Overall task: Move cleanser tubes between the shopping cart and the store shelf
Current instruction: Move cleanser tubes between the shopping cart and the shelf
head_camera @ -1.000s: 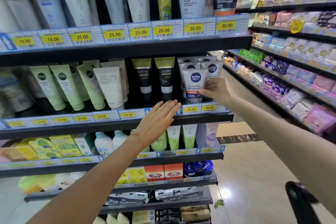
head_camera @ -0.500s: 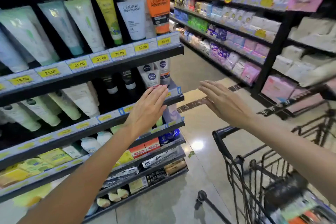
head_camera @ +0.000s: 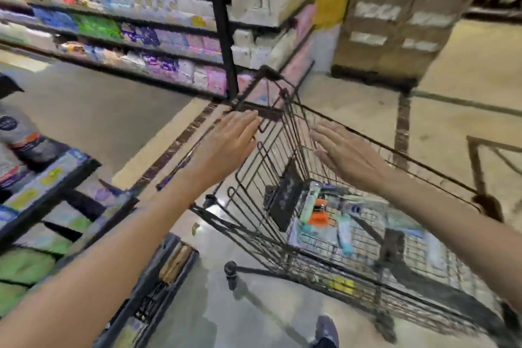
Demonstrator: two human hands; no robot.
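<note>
Reaching toward cart (head_camera: 254, 178): left hand (head_camera: 226, 147), right hand (head_camera: 347, 155) both flat, fingers straight, empty. Tubes (head_camera: 333, 217) lie on cart floor. Lower right hand, pinch one tube mid-body.

Bright, even store light falls from overhead, leaving a white glare patch on the glossy floor (head_camera: 217, 210) just left of the shopping cart (head_camera: 282, 167), while heavy motion blur smears the far shelves (head_camera: 135, 31) beyond the cart and wide-angle distortion bends the edges.
</note>
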